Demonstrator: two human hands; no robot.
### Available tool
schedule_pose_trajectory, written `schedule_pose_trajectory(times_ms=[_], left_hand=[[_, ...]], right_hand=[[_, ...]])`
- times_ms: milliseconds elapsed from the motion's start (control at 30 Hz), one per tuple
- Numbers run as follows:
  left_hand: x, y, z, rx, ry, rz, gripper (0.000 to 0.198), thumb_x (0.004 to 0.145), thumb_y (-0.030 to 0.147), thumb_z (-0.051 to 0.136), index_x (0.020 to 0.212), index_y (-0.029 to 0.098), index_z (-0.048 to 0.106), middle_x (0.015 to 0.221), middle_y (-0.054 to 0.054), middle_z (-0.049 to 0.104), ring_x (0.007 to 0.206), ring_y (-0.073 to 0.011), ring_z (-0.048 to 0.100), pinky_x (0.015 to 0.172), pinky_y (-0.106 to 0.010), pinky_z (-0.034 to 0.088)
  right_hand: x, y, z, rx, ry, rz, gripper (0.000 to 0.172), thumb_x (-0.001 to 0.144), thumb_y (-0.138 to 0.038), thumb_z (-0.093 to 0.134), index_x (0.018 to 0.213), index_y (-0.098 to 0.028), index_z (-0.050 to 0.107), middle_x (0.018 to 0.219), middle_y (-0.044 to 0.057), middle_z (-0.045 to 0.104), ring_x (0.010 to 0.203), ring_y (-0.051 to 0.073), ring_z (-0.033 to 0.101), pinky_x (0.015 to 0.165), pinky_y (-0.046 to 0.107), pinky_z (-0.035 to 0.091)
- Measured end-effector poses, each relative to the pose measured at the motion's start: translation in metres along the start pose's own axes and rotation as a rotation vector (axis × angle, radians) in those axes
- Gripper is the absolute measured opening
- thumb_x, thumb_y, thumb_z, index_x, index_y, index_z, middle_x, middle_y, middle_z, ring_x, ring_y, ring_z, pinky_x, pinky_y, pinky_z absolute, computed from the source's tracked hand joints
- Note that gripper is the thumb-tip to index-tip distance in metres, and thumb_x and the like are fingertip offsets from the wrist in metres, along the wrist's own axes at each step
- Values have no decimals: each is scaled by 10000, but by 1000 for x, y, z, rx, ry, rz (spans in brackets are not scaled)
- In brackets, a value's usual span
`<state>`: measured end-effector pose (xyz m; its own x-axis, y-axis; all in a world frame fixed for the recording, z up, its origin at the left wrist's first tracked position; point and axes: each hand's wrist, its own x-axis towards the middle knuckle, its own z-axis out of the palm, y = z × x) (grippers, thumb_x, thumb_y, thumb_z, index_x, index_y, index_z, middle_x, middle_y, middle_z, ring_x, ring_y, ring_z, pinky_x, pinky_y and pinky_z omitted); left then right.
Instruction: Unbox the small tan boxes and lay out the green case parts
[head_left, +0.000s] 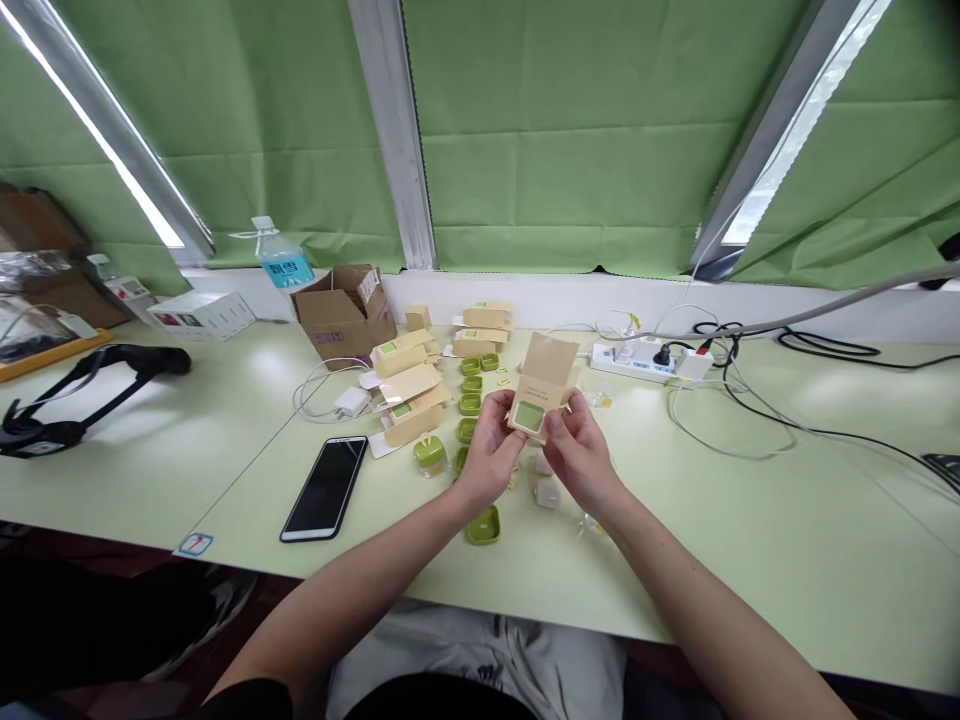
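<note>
A small tan cardboard box [549,365] with its flap raised and a green panel on its front is held up over the table. My left hand [491,450] grips its left side, and my right hand [585,455] pinches its right side, thumb near the green panel. Below and left of the hands, several small green trays [484,525] stand in a column. A green-lidded clear container [430,454] sits left of them. Flattened tan boxes [409,390] lie in a stack farther left, with more boxes [486,318] behind. Small pale pieces [547,492] lie under my right hand.
A black phone [325,490] lies at the left front. Behind it are a white charger [352,402], an open brown carton [345,315] and a water bottle [281,255]. A power strip [649,362] with cables is at the back right; a black headset [82,395] lies far left.
</note>
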<state>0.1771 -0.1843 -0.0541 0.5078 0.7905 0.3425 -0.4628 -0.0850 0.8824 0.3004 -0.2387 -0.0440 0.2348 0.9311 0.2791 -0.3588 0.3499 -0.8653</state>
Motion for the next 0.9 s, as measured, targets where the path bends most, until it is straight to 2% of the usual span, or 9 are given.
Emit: schedule_pose_trajectory(times_ms=[100, 200, 400, 567, 667, 767, 833, 900], left_hand=[[0, -4, 0, -38, 32, -27, 481, 826, 246, 776, 1236, 236, 525, 1235, -63, 661, 1168, -229, 639, 1010, -370, 510], [-1, -1, 2, -114, 48, -94, 535, 732, 134, 720, 1214, 240, 515, 1214, -46, 673, 1140, -216, 657, 950, -340, 515], [1, 6, 5, -245, 71, -192, 571, 607, 71, 653, 1135, 255, 535, 1189, -7, 681, 1059, -171, 652, 853, -277, 507], [1, 4, 4, -277, 57, -224, 649, 567, 46, 626, 1153, 293, 496, 1131, 24, 679, 955, -146, 641, 763, -249, 470], [-2, 7, 5, -263, 4, -188, 657, 612, 85, 649, 1219, 296, 513, 1173, 1, 685, 1019, -170, 644, 900, -311, 503], [-4, 10, 5, -168, -40, -106, 554, 766, 238, 746, 1277, 271, 534, 1235, -52, 668, 1100, -214, 632, 974, -365, 505], [-3, 10, 3, -56, -17, -33, 462, 876, 377, 764, 1262, 252, 545, 1266, -82, 644, 1146, -234, 616, 963, -364, 509], [-2, 7, 1, 71, 55, 51, 374, 928, 400, 748, 1202, 242, 548, 1281, -91, 616, 1210, -244, 591, 979, -362, 507]], right_hand=[[-1, 2, 2, -32, -17, -43, 614, 818, -594, 872, 1273, -328, 556, 1424, 67, 701, 1374, 262, 639, 1212, 464, 503], [-2, 3, 4, -76, -2, -72, 645, 801, -582, 889, 1285, -319, 555, 1434, 75, 687, 1336, 265, 657, 1208, 463, 511], [-4, 2, 6, -117, 26, -78, 660, 776, -564, 913, 1286, -323, 570, 1394, 72, 706, 1329, 271, 657, 1181, 442, 536], [-3, 2, 3, -35, 55, -56, 530, 842, -614, 841, 1199, -325, 575, 1368, 60, 726, 1325, 271, 670, 1146, 466, 557], [-2, 0, 2, 15, 65, -26, 524, 856, -647, 812, 1206, -344, 567, 1343, 41, 747, 1317, 270, 684, 1083, 461, 597], [0, -2, 1, 37, 73, -32, 536, 857, -647, 811, 1233, -351, 569, 1338, 36, 757, 1326, 266, 682, 1070, 457, 599], [1, -2, 0, 43, 69, -42, 537, 858, -626, 821, 1247, -348, 577, 1353, 37, 755, 1337, 264, 676, 1083, 459, 589], [3, 0, -1, 52, 78, -41, 536, 847, -603, 841, 1238, -339, 588, 1370, 39, 749, 1333, 265, 679, 1091, 466, 585]])
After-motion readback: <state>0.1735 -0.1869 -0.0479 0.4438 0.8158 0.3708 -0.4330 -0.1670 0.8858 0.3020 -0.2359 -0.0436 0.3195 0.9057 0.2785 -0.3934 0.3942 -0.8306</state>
